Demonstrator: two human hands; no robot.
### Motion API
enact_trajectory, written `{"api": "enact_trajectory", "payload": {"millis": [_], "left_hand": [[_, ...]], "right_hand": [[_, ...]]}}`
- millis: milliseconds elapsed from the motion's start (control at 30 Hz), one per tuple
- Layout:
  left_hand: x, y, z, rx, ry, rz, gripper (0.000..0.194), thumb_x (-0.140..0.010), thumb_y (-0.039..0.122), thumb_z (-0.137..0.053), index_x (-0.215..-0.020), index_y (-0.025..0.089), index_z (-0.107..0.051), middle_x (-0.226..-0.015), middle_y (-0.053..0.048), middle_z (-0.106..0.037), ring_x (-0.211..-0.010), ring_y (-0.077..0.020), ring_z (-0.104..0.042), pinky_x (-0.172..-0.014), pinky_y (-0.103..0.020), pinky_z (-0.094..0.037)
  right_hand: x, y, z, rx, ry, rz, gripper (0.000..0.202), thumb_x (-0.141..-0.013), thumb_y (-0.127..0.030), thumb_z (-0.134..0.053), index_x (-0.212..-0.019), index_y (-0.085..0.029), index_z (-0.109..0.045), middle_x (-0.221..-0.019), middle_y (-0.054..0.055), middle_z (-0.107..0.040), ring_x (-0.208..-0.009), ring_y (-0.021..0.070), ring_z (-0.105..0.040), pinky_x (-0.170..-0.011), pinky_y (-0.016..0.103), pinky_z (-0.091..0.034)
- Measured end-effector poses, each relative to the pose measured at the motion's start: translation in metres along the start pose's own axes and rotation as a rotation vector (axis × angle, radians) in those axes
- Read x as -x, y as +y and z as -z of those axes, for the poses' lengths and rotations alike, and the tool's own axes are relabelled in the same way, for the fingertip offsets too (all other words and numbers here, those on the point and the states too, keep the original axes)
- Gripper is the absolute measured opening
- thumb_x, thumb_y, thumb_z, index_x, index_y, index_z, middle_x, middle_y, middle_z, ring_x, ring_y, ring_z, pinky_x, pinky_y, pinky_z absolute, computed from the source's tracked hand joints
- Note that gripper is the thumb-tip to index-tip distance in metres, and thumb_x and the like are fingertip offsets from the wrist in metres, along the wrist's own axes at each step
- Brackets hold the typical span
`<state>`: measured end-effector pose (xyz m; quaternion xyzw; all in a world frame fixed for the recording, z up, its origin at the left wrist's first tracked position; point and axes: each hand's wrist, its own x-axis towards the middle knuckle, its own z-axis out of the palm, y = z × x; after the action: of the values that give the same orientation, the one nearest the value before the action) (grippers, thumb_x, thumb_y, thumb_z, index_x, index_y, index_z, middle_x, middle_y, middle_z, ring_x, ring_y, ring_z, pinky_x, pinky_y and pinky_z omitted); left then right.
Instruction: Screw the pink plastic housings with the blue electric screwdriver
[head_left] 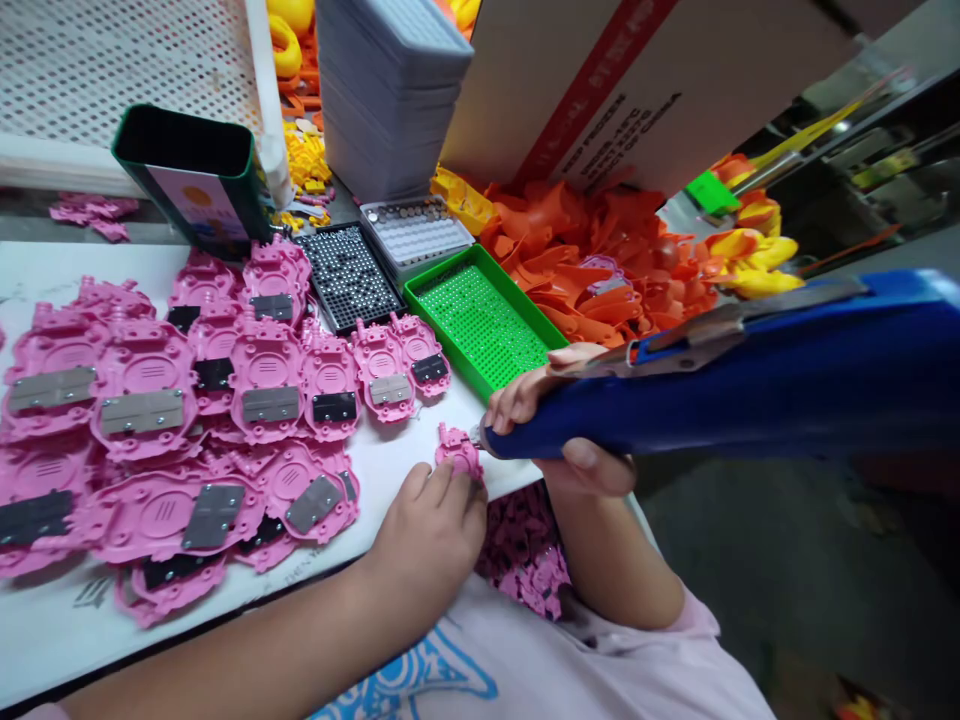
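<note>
Small pink plastic casing (459, 452) was gripped in L hand (439, 530) fingertips, over the white tabletop (401, 455) nr its edge; knobbed end pointed away from wearer, long axis approx. fore-aft, lower part hidden by fingers. R hand (581, 468) was wrapped round a blue power screwdriver (712, 390): long axis ran L–R, tip pointing left at casing's R side, contact unclear. Hands were close but apart. Just beyond R hand: green perforated tray (442, 331), then orange plastic parts (570, 255). Beyond L hand: black perforated tray (379, 314). Left of L hand: many bigger pink casings (146, 370) w/ grey & black plates.
</note>
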<state>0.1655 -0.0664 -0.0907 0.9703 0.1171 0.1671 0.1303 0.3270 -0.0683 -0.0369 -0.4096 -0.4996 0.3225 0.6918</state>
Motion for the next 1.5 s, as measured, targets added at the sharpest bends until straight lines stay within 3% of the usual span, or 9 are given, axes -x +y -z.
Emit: {"api": "enact_trajectory", "payload": {"millis": [133,300,400,500,833,1200,1500], "left_hand": [[0.002,-0.003,0.000,0.016,0.011,0.000,0.021,-0.090,0.017,-0.057,-0.109,0.012,-0.065,-0.099,-0.012,-0.069,-0.099,-0.0261,-0.061,-0.080,-0.040,-0.045],[0.004,-0.004,-0.003,0.014,0.060,-0.006,0.023,-0.085,0.019,-0.064,-0.107,0.013,-0.066,-0.097,-0.009,-0.070,-0.098,-0.0269,-0.062,-0.085,-0.042,-0.043],[0.006,-0.005,-0.004,0.016,0.065,0.001,0.023,-0.085,0.018,-0.062,-0.107,0.014,-0.065,-0.099,-0.008,-0.070,-0.099,-0.0267,-0.061,-0.086,-0.043,-0.041],[0.006,-0.006,-0.003,0.014,0.073,0.007,0.021,-0.087,0.016,-0.059,-0.107,0.015,-0.066,-0.099,-0.008,-0.070,-0.099,-0.0265,-0.061,-0.086,-0.043,-0.040],[0.005,-0.007,-0.004,0.022,0.067,0.011,0.021,-0.087,0.018,-0.061,-0.107,0.016,-0.065,-0.100,-0.007,-0.071,-0.100,-0.0267,-0.062,-0.088,-0.043,-0.039],[0.007,-0.008,-0.005,0.020,0.064,0.017,0.021,-0.087,0.020,-0.062,-0.107,0.017,-0.065,-0.101,-0.006,-0.071,-0.101,-0.0259,-0.062,-0.088,-0.042,-0.039],[0.008,-0.008,-0.008,0.035,0.047,0.027,0.023,-0.084,0.020,-0.065,-0.108,0.017,-0.065,-0.101,-0.007,-0.070,-0.102,-0.0259,-0.061,-0.088,-0.042,-0.039]], "right_hand": [[-0.009,-0.011,0.010,-0.049,0.024,-0.035,0.026,-0.067,-0.042,-0.069,-0.084,-0.024,-0.060,-0.062,-0.001,-0.059,-0.052,0.0167,-0.059,-0.049,0.033,-0.053],[-0.037,-0.024,0.032,-0.007,0.362,0.128,0.017,-0.061,-0.035,-0.065,-0.072,-0.025,-0.057,-0.058,-0.004,-0.060,-0.046,0.0139,-0.057,-0.046,0.029,-0.051],[-0.056,-0.014,0.045,0.084,0.535,0.152,0.016,-0.062,-0.034,-0.063,-0.064,-0.022,-0.052,-0.056,-0.004,-0.057,-0.047,0.0126,-0.057,-0.045,0.026,-0.048],[-0.070,0.002,0.055,0.160,0.614,0.153,0.017,-0.064,-0.033,-0.063,-0.064,-0.022,-0.050,-0.054,-0.005,-0.055,-0.044,0.0120,-0.056,-0.045,0.026,-0.049],[-0.088,0.029,0.064,0.210,0.629,0.132,0.020,-0.066,-0.035,-0.064,-0.064,-0.021,-0.050,-0.054,-0.006,-0.054,-0.044,0.0104,-0.056,-0.044,0.025,-0.049],[-0.090,0.028,0.060,0.183,0.581,0.130,0.018,-0.064,-0.031,-0.065,-0.067,-0.022,-0.049,-0.052,-0.007,-0.056,-0.043,0.0117,-0.056,-0.043,0.026,-0.051],[-0.091,0.026,0.059,0.190,0.622,0.135,0.016,-0.062,-0.030,-0.061,-0.064,-0.021,-0.048,-0.050,-0.007,-0.056,-0.042,0.0109,-0.055,-0.042,0.024,-0.048]]}}
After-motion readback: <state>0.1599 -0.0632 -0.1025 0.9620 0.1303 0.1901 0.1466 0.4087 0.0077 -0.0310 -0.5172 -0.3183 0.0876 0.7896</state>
